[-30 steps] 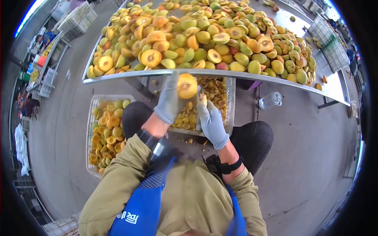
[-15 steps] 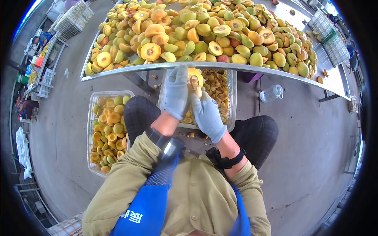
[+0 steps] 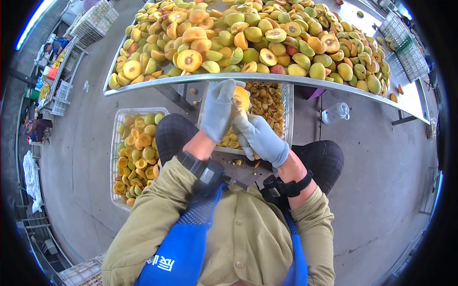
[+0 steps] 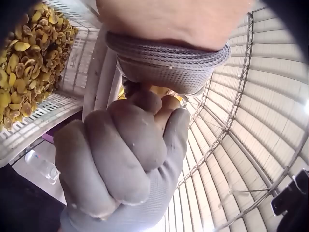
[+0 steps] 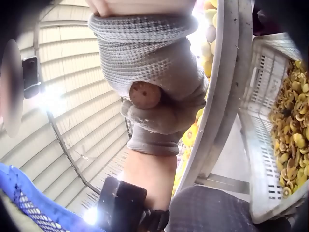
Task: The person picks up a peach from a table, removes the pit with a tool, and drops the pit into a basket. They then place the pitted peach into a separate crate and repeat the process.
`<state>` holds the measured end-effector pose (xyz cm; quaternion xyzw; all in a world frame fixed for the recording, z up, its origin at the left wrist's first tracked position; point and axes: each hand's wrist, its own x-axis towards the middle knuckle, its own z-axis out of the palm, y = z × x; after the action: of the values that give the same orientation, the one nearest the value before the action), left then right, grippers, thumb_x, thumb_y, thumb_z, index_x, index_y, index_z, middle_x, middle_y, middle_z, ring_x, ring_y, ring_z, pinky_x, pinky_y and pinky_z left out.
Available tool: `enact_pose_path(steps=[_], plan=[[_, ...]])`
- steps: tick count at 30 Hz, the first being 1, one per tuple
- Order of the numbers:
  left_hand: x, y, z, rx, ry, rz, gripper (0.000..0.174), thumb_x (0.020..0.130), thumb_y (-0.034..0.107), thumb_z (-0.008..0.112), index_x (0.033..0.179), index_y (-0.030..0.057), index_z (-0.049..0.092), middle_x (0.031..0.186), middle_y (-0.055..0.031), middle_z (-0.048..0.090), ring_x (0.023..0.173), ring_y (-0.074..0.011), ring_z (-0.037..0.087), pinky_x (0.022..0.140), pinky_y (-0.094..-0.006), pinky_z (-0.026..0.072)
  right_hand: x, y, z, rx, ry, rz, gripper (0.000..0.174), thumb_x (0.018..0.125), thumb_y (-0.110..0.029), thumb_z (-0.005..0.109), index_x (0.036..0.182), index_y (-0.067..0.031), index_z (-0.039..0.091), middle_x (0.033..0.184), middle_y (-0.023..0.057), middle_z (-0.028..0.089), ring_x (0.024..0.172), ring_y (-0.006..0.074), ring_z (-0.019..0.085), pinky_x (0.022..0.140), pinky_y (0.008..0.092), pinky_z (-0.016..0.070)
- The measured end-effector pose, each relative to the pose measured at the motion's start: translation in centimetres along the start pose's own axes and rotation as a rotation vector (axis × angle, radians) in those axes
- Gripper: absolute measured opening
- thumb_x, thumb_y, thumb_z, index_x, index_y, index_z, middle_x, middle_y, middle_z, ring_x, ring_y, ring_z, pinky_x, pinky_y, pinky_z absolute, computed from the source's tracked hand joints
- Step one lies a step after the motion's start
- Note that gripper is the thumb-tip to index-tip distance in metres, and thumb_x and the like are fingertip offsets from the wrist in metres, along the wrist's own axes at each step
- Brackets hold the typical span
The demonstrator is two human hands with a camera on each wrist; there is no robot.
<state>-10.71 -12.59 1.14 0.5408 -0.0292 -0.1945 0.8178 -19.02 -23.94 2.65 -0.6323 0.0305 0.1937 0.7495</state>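
In the head view my gloved left hand (image 3: 218,108) holds a halved yellow peach (image 3: 242,97) just below the table's front edge. My right hand (image 3: 262,137), also gloved, curls round a pitting tool whose working end is at the cut face of the peach. The right wrist view shows the round wooden butt of the tool (image 5: 145,95) poking out of the right fist. From the left wrist view, the curled fingers of the right hand sit close under the left glove's cuff, and part of the wooden handle shows between them. The tool's metal tip is hidden.
A metal-edged table (image 3: 191,80) in front bears a heap of peach halves (image 3: 267,35). Beneath it a white crate (image 3: 287,112) holds cut-out scraps. Another crate (image 3: 114,164) at left contains hollowed halves. A clear plastic jug (image 3: 335,112) stands on the floor at right.
The left hand has brought the peach half down and right against the tool, its cut face turning toward the right hand. The right fist has tilted, moving slightly right and lower.
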Motion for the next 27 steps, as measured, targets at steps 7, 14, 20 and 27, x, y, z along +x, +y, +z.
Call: enact_pose_path(steps=[7,14,20,27], plan=[[0.3,-0.4,-0.4,0.031,-0.054,0.012,0.042,0.091,0.044,0.050,0.100,0.0034,0.057,0.082,-0.0112,0.063,0.064,-0.0204,0.062,0.054,-0.0303,0.0531,0.3,1.2,-0.2,0.549,-0.179,0.198,0.043,0.095,-0.045,0.041,0.081,-0.0052,0.050,0.049,-0.0027,0.038,0.031,0.0077,0.033,0.028,0.0239,0.0270],[0.0,-1.3,0.6,-0.189,-0.074,-0.134,0.044,0.091,0.047,0.049,0.107,0.0056,0.051,0.089,-0.0111,0.061,0.069,-0.0218,0.062,0.056,-0.0309,0.0540,0.7,4.6,-0.3,1.076,-0.405,0.084,0.043,0.096,-0.046,0.035,0.092,-0.0066,0.054,0.050,-0.0055,0.038,0.030,0.0058,0.030,0.028,0.0214,0.0277],[0.0,1.6,-5.8,0.396,0.043,0.472,0.032,0.096,0.033,0.043,0.103,0.0039,0.054,0.084,-0.0089,0.060,0.069,-0.0198,0.061,0.057,-0.0295,0.0521,-1.2,4.8,-1.4,1.195,-0.554,-0.012,0.044,0.096,-0.047,0.036,0.093,-0.0068,0.054,0.052,-0.0051,0.040,0.031,0.0063,0.031,0.028,0.0216,0.0274],[-6.4,9.0,-21.6,1.367,0.313,0.641,0.033,0.085,0.015,0.059,0.114,-0.0015,0.058,0.102,-0.0111,0.063,0.086,-0.0181,0.062,0.080,-0.0286,0.0492,-2.5,7.4,-2.4,0.958,-0.134,0.204,0.040,0.095,-0.046,0.039,0.089,-0.0075,0.049,0.056,-0.0029,0.039,0.037,0.0081,0.032,0.034,0.0225,0.0299]])
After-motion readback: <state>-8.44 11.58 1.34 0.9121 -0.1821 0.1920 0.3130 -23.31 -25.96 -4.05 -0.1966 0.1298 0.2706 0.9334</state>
